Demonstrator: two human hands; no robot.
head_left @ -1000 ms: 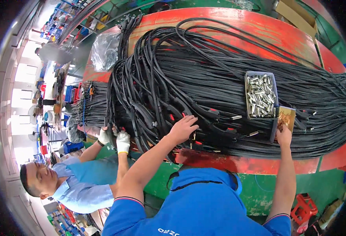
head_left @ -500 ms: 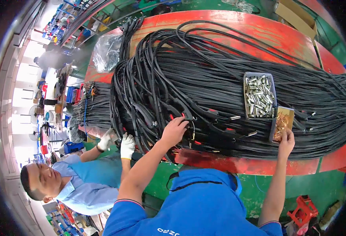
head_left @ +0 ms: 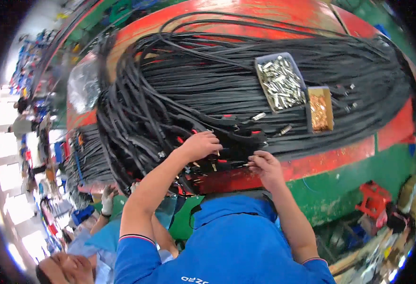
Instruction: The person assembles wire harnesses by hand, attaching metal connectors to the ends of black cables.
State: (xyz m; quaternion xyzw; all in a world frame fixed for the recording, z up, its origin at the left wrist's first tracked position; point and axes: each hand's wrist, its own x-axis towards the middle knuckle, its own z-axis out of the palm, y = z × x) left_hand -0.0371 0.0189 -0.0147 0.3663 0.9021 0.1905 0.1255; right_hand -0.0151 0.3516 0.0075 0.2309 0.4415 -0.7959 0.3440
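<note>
My left hand [head_left: 201,146] is curled over a black welding torch [head_left: 223,149] at the near side of the cable heap; its fingers partly hide the grip. To its right, my right hand [head_left: 266,166] pinches a small contact tip [head_left: 246,164], mostly covered by the fingertips. Around both hands lie more black torches with red triggers [head_left: 256,133] and thin necks. Some carry silver nozzles [head_left: 284,130]. Beyond my right hand, an open box of copper contact tips [head_left: 320,112] rests on the cables beside a bin of silver nozzles [head_left: 281,81].
Long black cables [head_left: 203,85] cover most of the red table [head_left: 321,166]. Clear plastic wrap [head_left: 84,86] lies at the far left. A co-worker's gloved hand [head_left: 107,201] is near the left edge of the heap. A red stool [head_left: 374,198] stands on the green floor at right.
My right hand has left the box of copper tips and come left, close to my left hand. My left hand stays at the torches. The view has shifted, and the co-worker's hands have moved.
</note>
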